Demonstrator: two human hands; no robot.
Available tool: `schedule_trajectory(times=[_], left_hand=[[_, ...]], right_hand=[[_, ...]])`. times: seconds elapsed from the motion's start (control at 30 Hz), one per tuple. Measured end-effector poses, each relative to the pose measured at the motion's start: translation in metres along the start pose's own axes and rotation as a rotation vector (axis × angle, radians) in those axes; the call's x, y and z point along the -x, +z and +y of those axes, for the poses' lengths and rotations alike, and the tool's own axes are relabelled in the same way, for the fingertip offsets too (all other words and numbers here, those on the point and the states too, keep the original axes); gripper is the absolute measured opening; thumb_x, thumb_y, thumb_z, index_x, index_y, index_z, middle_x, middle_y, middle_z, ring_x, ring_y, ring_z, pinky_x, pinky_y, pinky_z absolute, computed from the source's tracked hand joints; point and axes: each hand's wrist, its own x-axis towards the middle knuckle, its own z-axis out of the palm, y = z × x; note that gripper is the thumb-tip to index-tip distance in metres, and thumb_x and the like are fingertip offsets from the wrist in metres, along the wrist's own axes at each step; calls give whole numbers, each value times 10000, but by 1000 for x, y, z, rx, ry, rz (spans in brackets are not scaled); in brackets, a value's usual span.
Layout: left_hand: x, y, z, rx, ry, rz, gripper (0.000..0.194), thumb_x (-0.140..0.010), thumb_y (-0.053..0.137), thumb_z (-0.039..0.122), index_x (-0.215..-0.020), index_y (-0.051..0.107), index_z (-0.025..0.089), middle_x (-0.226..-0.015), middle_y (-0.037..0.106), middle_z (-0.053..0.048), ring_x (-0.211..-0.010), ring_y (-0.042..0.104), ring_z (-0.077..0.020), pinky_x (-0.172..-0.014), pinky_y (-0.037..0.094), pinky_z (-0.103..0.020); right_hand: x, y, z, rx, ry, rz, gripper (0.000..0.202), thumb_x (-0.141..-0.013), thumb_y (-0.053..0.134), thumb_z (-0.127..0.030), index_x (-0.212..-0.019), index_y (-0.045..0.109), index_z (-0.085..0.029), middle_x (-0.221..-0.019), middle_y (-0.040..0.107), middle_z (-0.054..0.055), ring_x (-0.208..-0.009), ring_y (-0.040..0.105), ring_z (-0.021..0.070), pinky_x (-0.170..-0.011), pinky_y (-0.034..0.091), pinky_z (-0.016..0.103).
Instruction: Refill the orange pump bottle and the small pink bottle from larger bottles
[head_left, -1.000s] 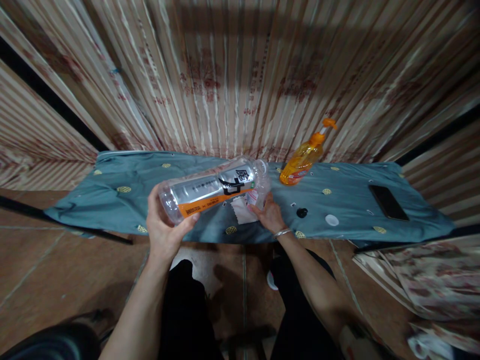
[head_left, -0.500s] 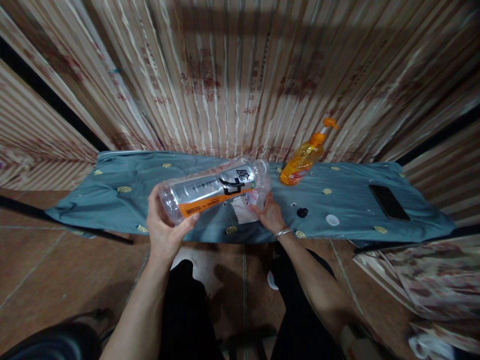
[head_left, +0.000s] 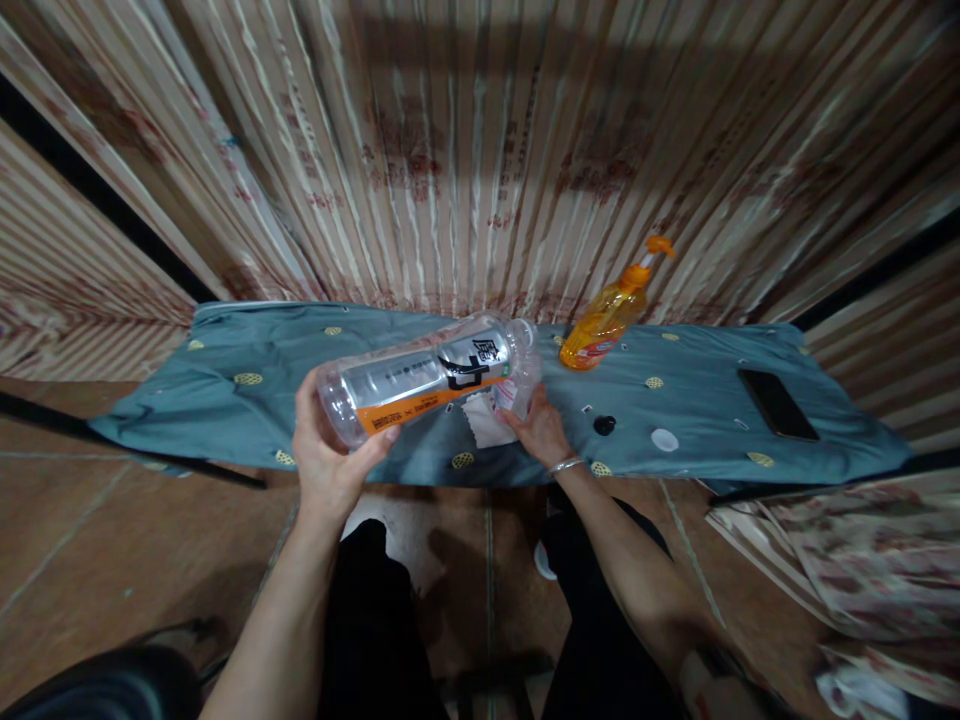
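My left hand [head_left: 334, 455] is wrapped round the base end of a large clear bottle [head_left: 420, 375] with a silver and orange label. The bottle is tilted nearly level, its open neck pointing right. My right hand [head_left: 536, 428] grips a smaller clear plastic container [head_left: 521, 385] beneath that neck; the large bottle partly hides it. Just left of my right hand, a white cloth or tissue [head_left: 486, 424] lies on the blue-green tablecloth [head_left: 405, 465].
An orange pump bottle [head_left: 604, 320] stands at the back, right of my hands. A small black cap [head_left: 604, 425], a white disc [head_left: 664, 440] and a black phone [head_left: 778, 404] lie further right. Behind the table hangs a striped curtain [head_left: 465, 150].
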Motion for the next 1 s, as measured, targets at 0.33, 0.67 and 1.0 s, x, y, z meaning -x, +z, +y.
schedule_trajectory(times=[0.33,0.67,1.0], left_hand=[[-1,0,2,-12,-6,-12,971,-605,1046,675,-1396,674,253,-1390,760,-139,-1281,767,-372,-1145,661,-535],[0,-1,-2,-4,11,-6,972,-601,1058,648,-1408,691,249,-1427,763,-152,-1309,764,-384,-1171,654,-556],[-1,-2,0,-20,26,-23,929,-632,1045,643,-1399,701,247,-1415,761,-147,-1306,766,-387,-1169,658,-560]], right_hand=[[-1,2,1,26,9,12,574,-977,844,-348,-1454,605,-139,-1198,879,197,-1105,870,361,-930,663,408],[0,0,0,11,10,0,545,-992,826,-365,-1437,622,-126,-1162,879,190,-1090,873,368,-916,653,400],[0,-2,-2,14,3,-4,564,-984,838,-363,-1440,614,-118,-1189,873,200,-1106,873,375,-921,658,397]])
